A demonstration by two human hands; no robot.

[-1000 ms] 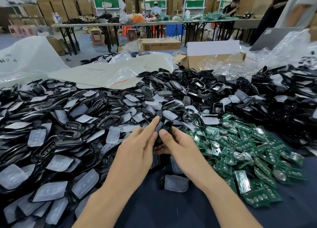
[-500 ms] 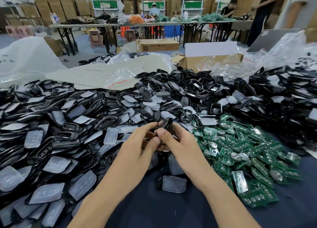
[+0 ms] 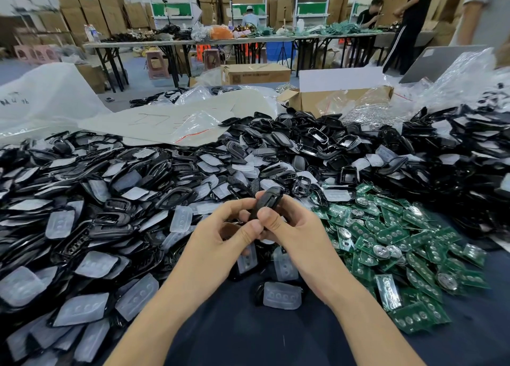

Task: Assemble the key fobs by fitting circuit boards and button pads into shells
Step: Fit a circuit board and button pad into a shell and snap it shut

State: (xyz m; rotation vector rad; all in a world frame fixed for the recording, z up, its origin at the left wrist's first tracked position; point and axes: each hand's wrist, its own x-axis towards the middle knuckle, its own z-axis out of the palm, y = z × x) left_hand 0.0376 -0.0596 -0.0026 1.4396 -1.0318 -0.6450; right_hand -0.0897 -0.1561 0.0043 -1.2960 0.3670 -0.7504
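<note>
a wide heap of black shells (image 3: 303, 145) and clear button pads (image 3: 91, 265) covers the left and far side of the dark table (image 3: 248, 338). green circuit boards (image 3: 400, 241) are piled on the right. near the middle, the left hand (image 3: 218, 244) and right hand (image 3: 298, 233) both pinch one black fob shell (image 3: 269, 200), thumbs on its near end. it looks like a press-fit: best to squeeze evenly round the edge and keep the parts square.

Cardboard box (image 3: 310, 104), plastic bags (image 3: 47, 95)
</note>
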